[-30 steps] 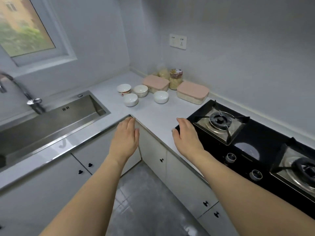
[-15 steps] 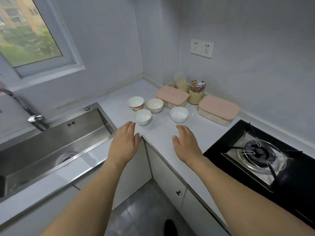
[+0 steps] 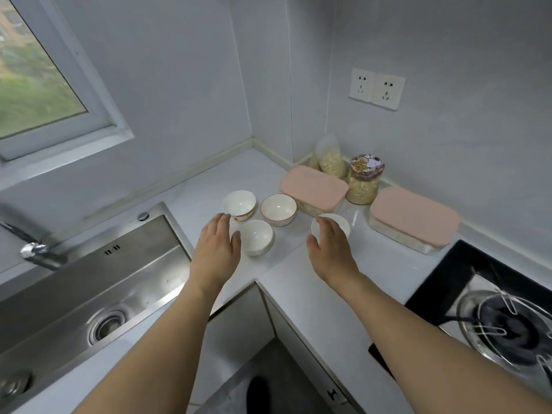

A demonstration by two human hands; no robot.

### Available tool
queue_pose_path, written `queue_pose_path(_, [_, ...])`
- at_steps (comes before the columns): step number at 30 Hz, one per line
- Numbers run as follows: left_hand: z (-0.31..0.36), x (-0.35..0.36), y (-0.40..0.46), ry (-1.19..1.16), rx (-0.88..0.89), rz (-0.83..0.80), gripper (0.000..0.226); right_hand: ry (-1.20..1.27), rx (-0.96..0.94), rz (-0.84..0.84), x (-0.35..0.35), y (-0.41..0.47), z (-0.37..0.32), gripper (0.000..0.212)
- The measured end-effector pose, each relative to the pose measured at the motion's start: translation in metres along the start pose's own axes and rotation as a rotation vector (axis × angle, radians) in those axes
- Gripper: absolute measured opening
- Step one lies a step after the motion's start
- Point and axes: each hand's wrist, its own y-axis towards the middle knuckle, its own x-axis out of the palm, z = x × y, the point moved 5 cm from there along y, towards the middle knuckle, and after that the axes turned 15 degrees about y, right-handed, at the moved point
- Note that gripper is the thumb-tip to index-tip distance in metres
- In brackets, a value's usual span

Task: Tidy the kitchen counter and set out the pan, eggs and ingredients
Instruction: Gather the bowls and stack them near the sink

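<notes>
Both hands have reached forward, fingers relaxed: left hand (image 3: 215, 249) beside small white bowls (image 3: 257, 236), right hand (image 3: 330, 245) over one.

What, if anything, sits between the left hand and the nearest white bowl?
Nothing visible: the left hand is open right beside the nearest bowl, only bare counter between them. The right hand hovers over another bowl.
</notes>
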Motion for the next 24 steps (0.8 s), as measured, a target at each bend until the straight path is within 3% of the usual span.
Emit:
queue_pose_path(12, [-0.043,0.068,0.121,-0.157,-0.084,-0.097,0.041,0.213,0.274,0.049,0.050,0.108,0.013,0.042])
queue_pose_path(16, [-0.057,0.090,0.156,-0.224,-0.157,-0.143,0.041,0.222,0.435,0.055,0.072,0.142,0.025,0.008])
queue_pose_path(20, [-0.070,0.112,0.173,-0.258,-0.186,-0.183,0.041,0.275,0.530,0.073,0.090,0.161,0.032,0.019])
queue_pose_path(24, [-0.081,0.131,0.182,-0.284,-0.216,-0.235,0.041,0.308,0.641,0.099,0.104,0.176,0.046,0.013])
